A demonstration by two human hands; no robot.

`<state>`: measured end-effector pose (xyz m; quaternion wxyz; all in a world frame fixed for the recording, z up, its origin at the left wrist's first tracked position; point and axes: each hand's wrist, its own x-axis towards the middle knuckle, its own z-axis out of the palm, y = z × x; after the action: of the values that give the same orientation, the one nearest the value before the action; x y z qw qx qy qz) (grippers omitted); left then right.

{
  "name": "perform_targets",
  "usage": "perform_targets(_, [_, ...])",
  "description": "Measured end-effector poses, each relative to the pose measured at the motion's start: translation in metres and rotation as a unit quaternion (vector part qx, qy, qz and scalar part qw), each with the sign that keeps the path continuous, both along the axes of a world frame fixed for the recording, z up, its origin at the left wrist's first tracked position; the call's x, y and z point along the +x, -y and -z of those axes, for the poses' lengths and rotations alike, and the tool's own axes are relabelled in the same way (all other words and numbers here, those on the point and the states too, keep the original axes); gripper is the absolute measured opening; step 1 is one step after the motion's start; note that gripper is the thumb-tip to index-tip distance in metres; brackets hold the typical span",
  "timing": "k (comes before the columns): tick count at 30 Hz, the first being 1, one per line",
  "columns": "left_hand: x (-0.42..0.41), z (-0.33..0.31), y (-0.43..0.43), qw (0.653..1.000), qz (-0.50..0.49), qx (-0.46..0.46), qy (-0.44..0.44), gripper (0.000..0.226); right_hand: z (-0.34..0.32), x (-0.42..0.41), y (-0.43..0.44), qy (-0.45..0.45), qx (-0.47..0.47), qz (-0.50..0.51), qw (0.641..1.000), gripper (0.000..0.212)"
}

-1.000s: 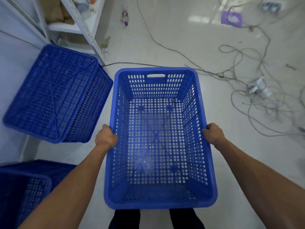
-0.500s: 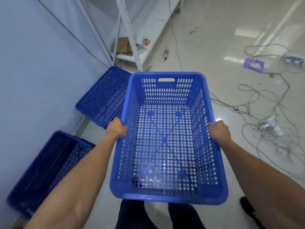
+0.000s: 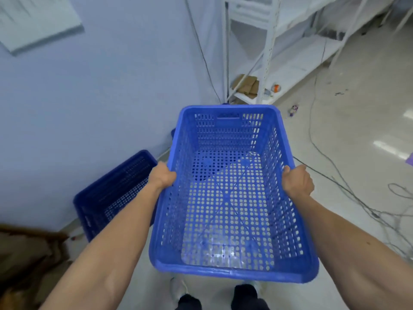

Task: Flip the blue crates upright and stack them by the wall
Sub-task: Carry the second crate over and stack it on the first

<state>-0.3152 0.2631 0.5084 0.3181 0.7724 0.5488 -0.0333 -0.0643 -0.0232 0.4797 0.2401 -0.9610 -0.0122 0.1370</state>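
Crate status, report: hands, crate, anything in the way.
Left hand and right hand grip the crate by its side rims, upright, carried. Second crate by the wall. Cables on floor, right.

Held crate [image 3: 232, 191] was bright blue, walls and floor pierced in a regular grid of small holes, pale floor showing through. Crate by the wall [image 3: 116, 193], left, read darker navy blue, same perforated pattern. Wall [image 3: 100, 86] was pale lavender-blue. Floor [image 3: 357, 130] was glossy off-white. Shelving [image 3: 268, 41], far right, was white, with brown cardboard [image 3: 247, 85] and an orange spot [image 3: 276, 87]. Cables [image 3: 330, 166] were grey.
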Motion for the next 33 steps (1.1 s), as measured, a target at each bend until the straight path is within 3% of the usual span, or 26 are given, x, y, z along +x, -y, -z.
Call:
perform_targets(5, [-0.090, 0.011, -0.051, 0.997, -0.064, -0.038, 0.017, 0.034, -0.008, -0.046, -0.076, 0.009, -0.003, -0.068, 0.998, 0.044])
perform_targets(10, [-0.182, 0.008, -0.089, 0.995, -0.090, -0.037, 0.009, 0.012, -0.010, -0.106, -0.161, 0.019, -0.011, -0.136, 0.990, 0.047])
perform_targets(22, [-0.354, 0.026, -0.178, 0.963, -0.269, -0.021, -0.027, 0.019, -0.008, -0.235, -0.362, 0.044, -0.044, -0.291, 0.955, 0.051])
perform_targets(29, [-0.386, 0.044, -0.203, 0.936, -0.346, -0.060, -0.032, 0.043, 0.006, -0.247, -0.470, 0.011, -0.091, -0.399, 0.913, 0.049])
perform_targets(33, [-0.392, 0.065, -0.204, 0.897, -0.426, -0.116, -0.031, 0.034, 0.023, -0.253, -0.537, -0.009, -0.126, -0.490, 0.863, 0.044])
